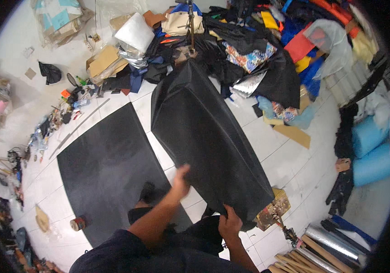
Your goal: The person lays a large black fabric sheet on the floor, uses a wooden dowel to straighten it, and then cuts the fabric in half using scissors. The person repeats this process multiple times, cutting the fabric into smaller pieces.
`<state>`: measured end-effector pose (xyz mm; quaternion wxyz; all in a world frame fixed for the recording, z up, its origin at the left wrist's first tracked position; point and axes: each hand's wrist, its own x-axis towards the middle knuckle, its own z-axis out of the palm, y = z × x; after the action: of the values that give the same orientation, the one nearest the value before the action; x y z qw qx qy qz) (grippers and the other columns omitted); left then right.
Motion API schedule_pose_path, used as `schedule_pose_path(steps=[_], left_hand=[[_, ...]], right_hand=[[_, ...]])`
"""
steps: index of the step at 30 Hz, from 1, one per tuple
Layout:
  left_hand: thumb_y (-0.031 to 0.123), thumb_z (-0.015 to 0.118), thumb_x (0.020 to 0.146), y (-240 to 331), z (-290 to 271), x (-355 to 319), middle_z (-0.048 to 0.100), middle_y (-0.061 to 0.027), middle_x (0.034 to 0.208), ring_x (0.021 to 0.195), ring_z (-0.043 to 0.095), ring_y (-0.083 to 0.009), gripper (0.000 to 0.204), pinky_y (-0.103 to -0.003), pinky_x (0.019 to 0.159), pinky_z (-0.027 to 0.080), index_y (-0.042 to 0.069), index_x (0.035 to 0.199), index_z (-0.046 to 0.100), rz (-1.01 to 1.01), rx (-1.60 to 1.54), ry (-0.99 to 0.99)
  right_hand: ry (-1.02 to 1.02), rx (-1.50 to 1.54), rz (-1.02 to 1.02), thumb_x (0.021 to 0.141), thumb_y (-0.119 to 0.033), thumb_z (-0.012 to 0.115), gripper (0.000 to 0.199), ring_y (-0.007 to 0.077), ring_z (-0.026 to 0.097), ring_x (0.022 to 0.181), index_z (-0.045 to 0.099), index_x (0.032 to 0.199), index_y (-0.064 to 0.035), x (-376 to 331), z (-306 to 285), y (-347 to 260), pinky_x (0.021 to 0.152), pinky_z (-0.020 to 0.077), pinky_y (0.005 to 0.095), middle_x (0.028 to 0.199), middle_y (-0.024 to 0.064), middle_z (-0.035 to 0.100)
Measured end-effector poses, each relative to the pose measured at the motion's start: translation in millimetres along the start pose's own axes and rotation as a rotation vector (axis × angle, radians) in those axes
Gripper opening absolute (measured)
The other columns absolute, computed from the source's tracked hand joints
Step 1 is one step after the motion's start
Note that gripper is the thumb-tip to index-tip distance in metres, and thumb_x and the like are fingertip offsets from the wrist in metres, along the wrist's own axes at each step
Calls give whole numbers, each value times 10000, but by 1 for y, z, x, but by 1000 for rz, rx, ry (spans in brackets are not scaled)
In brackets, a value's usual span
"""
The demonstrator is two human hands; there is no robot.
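No lettering, labels, brands, numbers or signs readable — any print too small or blurred.

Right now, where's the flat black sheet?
In the head view, the flat black sheet lies on the white tiled floor, just left of the folded black piece that the right hand grips.

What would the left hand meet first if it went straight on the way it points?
Probably the folded black sheet, at its left edge; the depth between it and the left hand is unclear.

Hands (230, 222) at black sheet (204, 136) — left contact unclear
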<state>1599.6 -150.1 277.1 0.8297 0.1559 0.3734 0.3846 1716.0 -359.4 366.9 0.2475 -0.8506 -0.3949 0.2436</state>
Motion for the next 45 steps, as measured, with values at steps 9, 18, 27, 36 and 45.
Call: schedule_pose_path(steps=[9,18,27,36,45], left_hand=[[124,701,855,172,-217,173,563,-99,1067,827,575,-224,309,-343,684,525,59,1115,547,-187,-98,155],[108,697,791,310,-285,73,568,-108,825,627,524,-197,273,-358,535,423,-9,996,558,-89,679,274],[154,700,797,424,-418,-41,592,-301,1161,1062,592,-373,545,-427,887,455,-191,1173,507,-87,914,179],[104,682,811,568,-586,-117,573,-290,1170,999,595,-352,436,-417,870,457,-176,1110,530,-34,1044,116],[127,679,873,692,-744,-194,574,-158,905,743,571,-228,309,-347,635,476,-106,972,502,-65,1107,5]], right_hand=[[333,-291,62,778,-118,606,220,412,655,731,651,982,-48,-164,78,-59,688,526,475,826,208,670],[196,-543,353,773,-163,588,190,461,646,707,633,926,-59,-253,225,-109,692,524,552,786,236,668],[232,-507,440,790,-188,601,180,446,646,728,611,890,-39,-411,419,-183,668,518,550,775,236,662],[363,-301,598,781,-172,631,159,427,647,717,583,885,-62,-538,594,-353,674,502,554,758,220,658],[639,-428,559,722,-66,603,153,413,626,697,563,869,-55,-626,748,-490,659,482,526,758,203,649]])
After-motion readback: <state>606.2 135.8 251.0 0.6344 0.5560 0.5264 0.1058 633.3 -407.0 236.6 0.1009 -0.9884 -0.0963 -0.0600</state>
